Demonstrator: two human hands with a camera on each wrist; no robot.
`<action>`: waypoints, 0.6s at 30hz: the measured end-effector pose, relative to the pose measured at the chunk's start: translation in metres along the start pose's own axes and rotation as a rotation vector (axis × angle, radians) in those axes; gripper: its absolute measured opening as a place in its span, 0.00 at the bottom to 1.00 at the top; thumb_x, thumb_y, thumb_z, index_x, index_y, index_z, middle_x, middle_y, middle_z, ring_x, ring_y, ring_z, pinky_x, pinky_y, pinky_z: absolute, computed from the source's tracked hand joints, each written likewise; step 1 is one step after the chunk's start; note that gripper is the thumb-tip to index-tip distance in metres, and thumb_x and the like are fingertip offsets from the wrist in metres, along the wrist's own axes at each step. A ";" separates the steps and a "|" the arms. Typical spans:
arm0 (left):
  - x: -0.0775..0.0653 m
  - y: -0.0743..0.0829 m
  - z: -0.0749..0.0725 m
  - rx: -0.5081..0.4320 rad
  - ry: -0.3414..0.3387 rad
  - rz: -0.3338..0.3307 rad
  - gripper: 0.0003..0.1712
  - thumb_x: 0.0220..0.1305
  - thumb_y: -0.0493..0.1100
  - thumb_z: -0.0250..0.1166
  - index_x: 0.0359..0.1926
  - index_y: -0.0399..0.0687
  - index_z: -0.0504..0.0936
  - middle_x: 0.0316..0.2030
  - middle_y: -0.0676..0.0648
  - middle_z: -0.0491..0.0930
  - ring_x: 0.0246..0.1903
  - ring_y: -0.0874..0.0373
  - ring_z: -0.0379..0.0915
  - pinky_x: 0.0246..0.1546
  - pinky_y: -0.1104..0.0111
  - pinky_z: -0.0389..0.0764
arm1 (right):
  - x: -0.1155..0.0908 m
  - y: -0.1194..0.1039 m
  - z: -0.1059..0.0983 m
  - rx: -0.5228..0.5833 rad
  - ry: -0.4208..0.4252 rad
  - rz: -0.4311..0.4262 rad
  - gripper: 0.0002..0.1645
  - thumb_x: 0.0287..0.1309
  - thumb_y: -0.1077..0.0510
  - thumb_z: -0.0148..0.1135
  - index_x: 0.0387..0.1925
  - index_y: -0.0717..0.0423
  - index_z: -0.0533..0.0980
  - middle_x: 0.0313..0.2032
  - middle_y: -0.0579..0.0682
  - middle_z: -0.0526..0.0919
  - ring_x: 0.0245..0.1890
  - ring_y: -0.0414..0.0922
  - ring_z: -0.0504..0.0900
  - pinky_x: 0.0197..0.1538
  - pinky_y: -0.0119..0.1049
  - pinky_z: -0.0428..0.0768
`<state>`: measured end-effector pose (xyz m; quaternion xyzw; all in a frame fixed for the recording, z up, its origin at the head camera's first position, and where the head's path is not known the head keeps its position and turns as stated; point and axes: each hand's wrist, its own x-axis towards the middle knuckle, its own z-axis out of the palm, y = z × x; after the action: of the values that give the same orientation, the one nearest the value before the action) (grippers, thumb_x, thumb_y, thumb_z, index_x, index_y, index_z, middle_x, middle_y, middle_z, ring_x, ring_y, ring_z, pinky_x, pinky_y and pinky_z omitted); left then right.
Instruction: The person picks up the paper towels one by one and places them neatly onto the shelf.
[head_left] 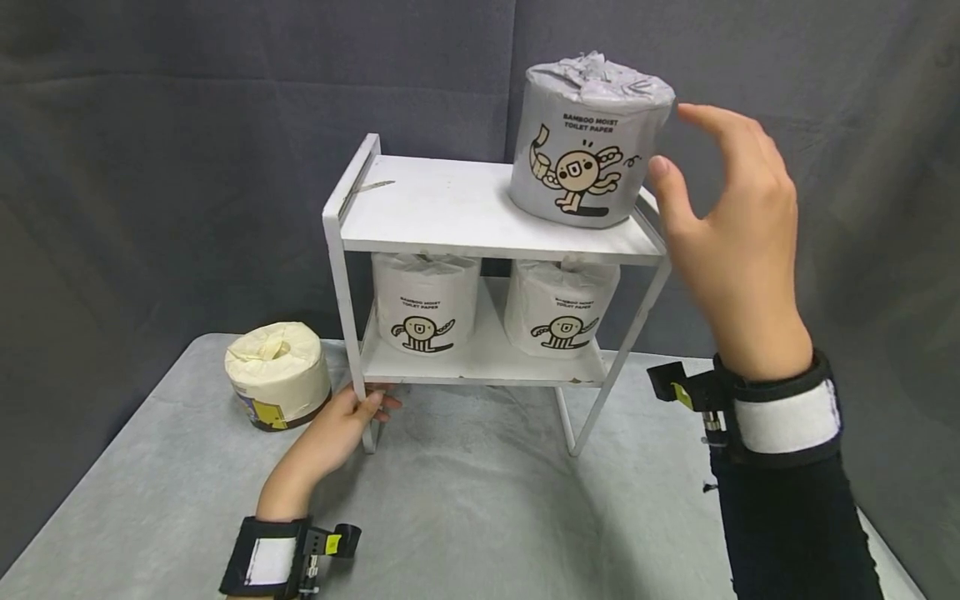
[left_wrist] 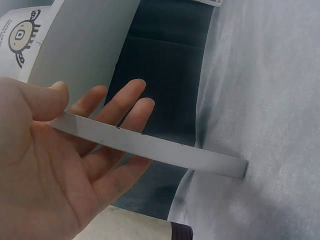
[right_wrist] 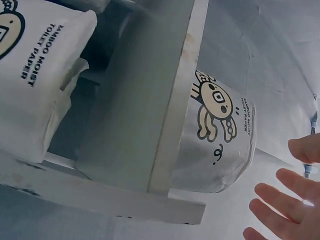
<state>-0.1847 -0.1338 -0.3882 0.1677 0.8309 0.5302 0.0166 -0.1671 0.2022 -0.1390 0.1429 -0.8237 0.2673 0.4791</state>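
Head view: grey tabletop (head_left: 480, 525), drape (head_left: 225, 208) — left hand (head_left: 341, 425) holding rack leg (head_left: 345, 312) (right hand (head_left: 750, 225) spread)

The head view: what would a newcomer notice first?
A bamboo moist toilet paper roll stands atop the white rack, the right hand open beside it. Two similar rolls stand on the lower shelf; the left hand touches a front leg near a cream-wrapped roll on the grey tabletop.

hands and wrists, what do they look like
The left hand and right hand are bare. Each wrist wears a black band with a white patch and small black device marked yellow-green. A black sleeve covers the right forearm.
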 end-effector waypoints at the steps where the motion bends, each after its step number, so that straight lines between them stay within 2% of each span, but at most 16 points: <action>1: 0.000 -0.001 0.000 0.005 -0.001 0.005 0.20 0.79 0.40 0.43 0.58 0.28 0.71 0.47 0.35 0.80 0.44 0.44 0.76 0.50 0.47 0.74 | -0.002 0.000 0.000 -0.001 0.012 -0.003 0.23 0.64 0.59 0.62 0.60 0.59 0.76 0.58 0.53 0.79 0.62 0.48 0.73 0.66 0.42 0.66; 6: 0.001 0.000 0.000 -0.003 -0.011 -0.024 0.20 0.79 0.39 0.43 0.60 0.28 0.70 0.49 0.34 0.80 0.46 0.44 0.76 0.52 0.46 0.73 | -0.014 0.000 -0.001 -0.007 0.060 -0.016 0.22 0.65 0.59 0.62 0.60 0.58 0.76 0.58 0.53 0.80 0.61 0.47 0.74 0.65 0.43 0.67; 13: 0.000 0.004 0.000 -0.012 0.000 -0.049 0.19 0.79 0.37 0.44 0.61 0.28 0.70 0.50 0.34 0.80 0.47 0.45 0.76 0.53 0.47 0.73 | -0.030 -0.002 -0.003 0.026 0.132 -0.064 0.22 0.64 0.61 0.62 0.58 0.62 0.77 0.57 0.56 0.80 0.60 0.50 0.74 0.64 0.44 0.68; 18: 0.000 0.002 0.000 -0.008 0.000 -0.044 0.19 0.79 0.36 0.44 0.61 0.28 0.70 0.50 0.34 0.80 0.47 0.45 0.76 0.53 0.47 0.73 | -0.041 -0.002 -0.001 0.064 0.165 -0.039 0.21 0.63 0.62 0.62 0.58 0.62 0.77 0.57 0.54 0.81 0.60 0.48 0.74 0.62 0.42 0.68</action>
<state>-0.1842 -0.1334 -0.3866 0.1495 0.8322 0.5332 0.0289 -0.1450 0.2002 -0.1737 0.1517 -0.7696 0.2948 0.5457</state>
